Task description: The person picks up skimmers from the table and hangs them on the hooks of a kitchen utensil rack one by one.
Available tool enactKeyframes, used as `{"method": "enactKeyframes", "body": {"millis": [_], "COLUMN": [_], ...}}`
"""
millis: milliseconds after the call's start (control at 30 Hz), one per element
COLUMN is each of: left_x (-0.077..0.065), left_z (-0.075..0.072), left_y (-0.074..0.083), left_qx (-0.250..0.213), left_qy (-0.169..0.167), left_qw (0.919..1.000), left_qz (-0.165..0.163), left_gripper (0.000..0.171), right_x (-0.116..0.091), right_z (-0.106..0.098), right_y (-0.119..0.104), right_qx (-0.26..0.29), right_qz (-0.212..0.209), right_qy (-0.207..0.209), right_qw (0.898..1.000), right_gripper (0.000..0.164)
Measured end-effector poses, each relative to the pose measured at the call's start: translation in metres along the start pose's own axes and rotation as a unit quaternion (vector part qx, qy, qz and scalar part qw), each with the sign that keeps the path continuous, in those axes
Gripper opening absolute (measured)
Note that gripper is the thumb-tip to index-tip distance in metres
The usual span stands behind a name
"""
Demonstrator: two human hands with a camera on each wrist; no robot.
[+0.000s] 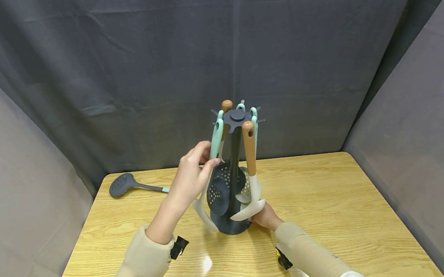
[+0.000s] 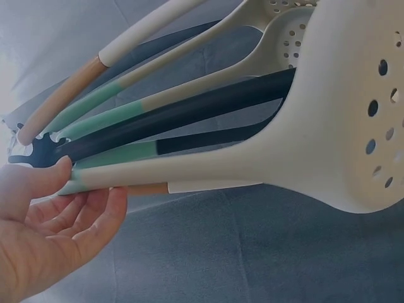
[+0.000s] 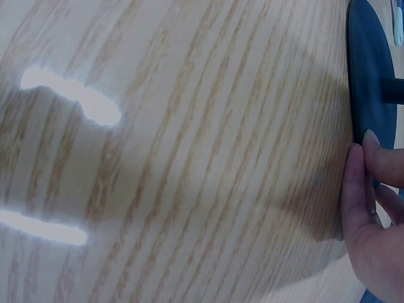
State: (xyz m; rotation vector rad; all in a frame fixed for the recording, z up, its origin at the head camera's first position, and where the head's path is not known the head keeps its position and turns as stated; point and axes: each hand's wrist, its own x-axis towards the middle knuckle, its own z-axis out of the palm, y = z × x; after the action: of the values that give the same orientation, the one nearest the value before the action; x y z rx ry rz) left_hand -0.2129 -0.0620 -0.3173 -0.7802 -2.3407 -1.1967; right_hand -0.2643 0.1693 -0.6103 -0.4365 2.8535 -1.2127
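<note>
A dark utensil stand [image 1: 236, 164] with a round base [image 1: 231, 224] rises from the wooden table, several kitchen tools hanging round it. My left hand [image 1: 191, 175] pinches the mint handle of a white skimmer [image 2: 328, 132] between thumb and fingers, close under the stand's top hooks [image 1: 237, 116]. The skimmer's wide perforated head hangs down on the left side. Low on the right, my right hand [image 3: 379, 233] grips the rim of the base with thumb above and fingers at its edge. A white tool with a wooden handle [image 1: 249, 149] hangs at the front.
On the table [image 1: 316, 219], left of the stand, lies a dark slotted skimmer [image 1: 122, 185]; my left arm covers its handle end. A dark curtain [image 1: 150, 74] hangs behind the table's back edge, and grey cloth walls [image 1: 421, 135] stand at both sides.
</note>
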Motion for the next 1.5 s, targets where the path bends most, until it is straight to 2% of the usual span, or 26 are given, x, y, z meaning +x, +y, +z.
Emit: {"method": "enactKeyframes", "body": {"millis": [67,100,133,267,433,967,1500], "left_x": [0.000,0.000,0.000,-0.001,-0.001,-0.002,-0.003], "left_z": [0.001,0.001,0.002,0.004,0.006,0.013,0.019], "left_y": [0.000,0.000,-0.001,-0.001,0.000,-0.003,-0.006], "left_qx": [-0.002,-0.003,-0.005,-0.010,-0.020,-0.042,-0.050], "left_qy": [0.002,0.003,0.003,0.009,0.017,0.034,0.046], "left_qw": [1.0000,1.0000,1.0000,0.9999,0.9996,0.9982,0.9976], "left_qz": [-0.001,-0.001,-0.002,-0.006,-0.011,-0.025,-0.016], "left_gripper": [0.023,0.023,0.024,0.024,0.024,0.025,0.028], "right_x": [-0.002,-0.005,-0.006,-0.009,-0.008,-0.008,-0.007], "right_z": [-0.002,-0.007,-0.008,-0.011,-0.011,-0.009,-0.009], "right_y": [-0.006,-0.017,-0.021,-0.032,-0.034,-0.033,-0.032], "right_qx": [-0.005,-0.007,-0.015,-0.031,-0.015,-0.005,0.001], "right_qz": [0.002,0.025,0.029,0.042,0.064,0.068,0.063], "right_qy": [0.000,-0.006,-0.005,-0.001,0.003,-0.001,-0.004], "right_qw": [1.000,1.000,0.999,0.999,0.998,0.998,0.998], "right_gripper": [0.015,0.017,0.017,0.017,0.020,0.019,0.018]}}
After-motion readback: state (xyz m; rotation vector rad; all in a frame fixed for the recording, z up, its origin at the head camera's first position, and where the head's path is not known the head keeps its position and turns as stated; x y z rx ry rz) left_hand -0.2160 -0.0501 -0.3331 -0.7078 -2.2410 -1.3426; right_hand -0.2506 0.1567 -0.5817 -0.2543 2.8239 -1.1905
